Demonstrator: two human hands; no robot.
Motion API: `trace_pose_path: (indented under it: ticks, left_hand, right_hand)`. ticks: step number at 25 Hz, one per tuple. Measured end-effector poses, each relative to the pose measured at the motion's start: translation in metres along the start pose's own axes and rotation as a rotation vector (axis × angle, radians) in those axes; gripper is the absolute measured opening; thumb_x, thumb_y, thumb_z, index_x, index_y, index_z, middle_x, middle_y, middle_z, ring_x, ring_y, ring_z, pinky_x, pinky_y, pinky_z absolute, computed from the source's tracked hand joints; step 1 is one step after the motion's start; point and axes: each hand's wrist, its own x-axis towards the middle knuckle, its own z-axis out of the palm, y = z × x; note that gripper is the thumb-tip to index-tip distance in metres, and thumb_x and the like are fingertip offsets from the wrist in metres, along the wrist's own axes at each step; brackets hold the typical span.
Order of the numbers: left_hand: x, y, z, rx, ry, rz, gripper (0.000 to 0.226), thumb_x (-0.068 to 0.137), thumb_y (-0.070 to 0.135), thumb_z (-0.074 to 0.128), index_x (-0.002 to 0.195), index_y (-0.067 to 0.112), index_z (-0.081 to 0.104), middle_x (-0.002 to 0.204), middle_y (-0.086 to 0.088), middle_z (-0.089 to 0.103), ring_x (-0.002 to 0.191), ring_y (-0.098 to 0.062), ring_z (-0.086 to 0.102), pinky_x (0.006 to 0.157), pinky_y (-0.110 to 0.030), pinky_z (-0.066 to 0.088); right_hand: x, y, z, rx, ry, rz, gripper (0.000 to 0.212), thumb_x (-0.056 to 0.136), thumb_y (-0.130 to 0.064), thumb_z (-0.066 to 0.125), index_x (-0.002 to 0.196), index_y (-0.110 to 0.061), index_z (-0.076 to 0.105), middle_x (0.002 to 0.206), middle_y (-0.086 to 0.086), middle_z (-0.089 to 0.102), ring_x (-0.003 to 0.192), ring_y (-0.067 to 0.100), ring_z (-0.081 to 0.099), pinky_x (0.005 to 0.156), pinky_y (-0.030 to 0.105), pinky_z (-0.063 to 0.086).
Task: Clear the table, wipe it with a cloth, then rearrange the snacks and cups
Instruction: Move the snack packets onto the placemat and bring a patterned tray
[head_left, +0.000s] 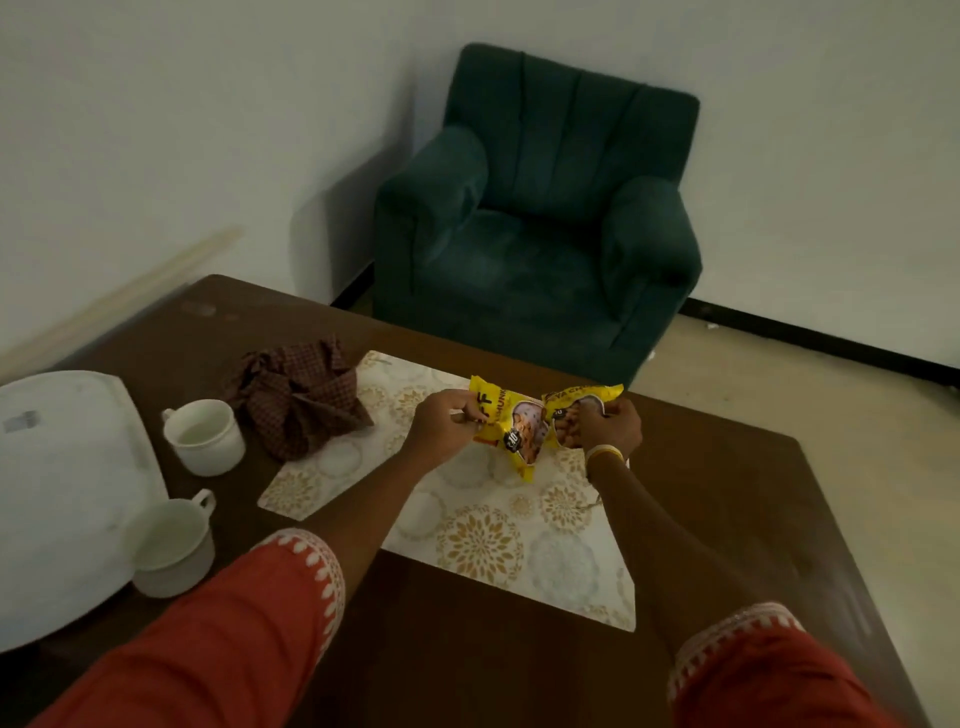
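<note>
Dark wooden table (701, 478) before a green armchair (535, 208), left hand (447, 423) and right hand (605, 426) each pinching a yellow snack packet (511, 421) (582, 397) above the patterned placemat (483, 535), checked cloth (301, 395) and two white cups (205, 436) (174, 540) to the left, white tray (62, 493) at the edge.

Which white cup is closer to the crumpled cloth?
The farther white cup, next to the brown checked cloth. The other cup sits nearer the person, against the white tray.
</note>
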Motion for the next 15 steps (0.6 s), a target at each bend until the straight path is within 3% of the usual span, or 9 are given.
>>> trace_pose_path:
  ticks: [4,6,8,10,12,15]
  left_hand:
    - [-0.001,-0.009,-0.003,0.178,-0.302,-0.016,0.039,0.064,0.019,0.085,0.101,0.015,0.076,0.121,-0.011,0.065,0.114,-0.022,0.06,0.095,-0.036,0.05]
    - [-0.003,-0.003,-0.017,0.246,-0.327,-0.019,0.042,0.066,0.024,0.085,0.106,0.019,0.074,0.123,-0.006,0.065,0.115,-0.019,0.058,0.098,-0.033,0.046]
    - [-0.003,0.005,-0.036,0.261,-0.27,0.003,0.036,0.071,0.025,0.082,0.105,0.02,0.074,0.119,-0.004,0.067,0.114,-0.019,0.059,0.098,-0.032,0.046]
    - [-0.004,0.011,-0.063,0.285,-0.227,0.014,0.031,0.076,0.024,0.078,0.106,0.018,0.073,0.118,-0.004,0.068,0.113,-0.019,0.06,0.094,-0.028,0.047]
    - [-0.006,0.011,-0.089,0.284,-0.161,-0.004,0.029,0.08,0.02,0.075,0.108,0.013,0.072,0.119,-0.005,0.067,0.111,-0.018,0.06,0.088,-0.022,0.046]
    - [-0.019,-0.006,-0.144,0.337,0.021,-0.073,0.027,0.086,0.017,0.068,0.111,0.008,0.069,0.118,-0.009,0.066,0.109,-0.023,0.061,0.096,-0.026,0.047]
  right_hand:
    - [0.019,0.005,-0.02,-0.246,-0.087,0.088,0.033,0.08,-0.036,0.063,0.099,-0.008,0.064,0.097,0.009,0.061,0.093,0.03,0.06,0.074,0.034,0.046]
    - [0.016,-0.005,-0.018,-0.56,0.069,-0.055,0.044,0.075,-0.044,0.061,0.105,-0.012,0.059,0.108,0.012,0.055,0.103,0.033,0.053,0.09,0.043,0.044]
    - [0.005,-0.024,-0.003,-0.672,0.111,-0.305,0.042,0.074,-0.041,0.062,0.106,-0.014,0.056,0.11,0.012,0.053,0.105,0.032,0.05,0.097,0.046,0.04]
    - [-0.019,-0.048,0.027,-0.577,-0.048,-0.471,0.033,0.076,-0.032,0.061,0.104,-0.015,0.059,0.108,0.011,0.054,0.101,0.031,0.052,0.094,0.042,0.042]
    - [-0.051,-0.07,0.064,-0.444,-0.257,-0.525,0.022,0.08,-0.024,0.06,0.099,-0.013,0.063,0.104,0.01,0.057,0.094,0.03,0.057,0.085,0.037,0.047]
    - [-0.127,-0.099,0.126,-0.32,-0.548,-0.602,0.012,0.084,-0.018,0.061,0.091,-0.01,0.066,0.096,0.01,0.063,0.09,0.026,0.06,0.083,0.037,0.05]
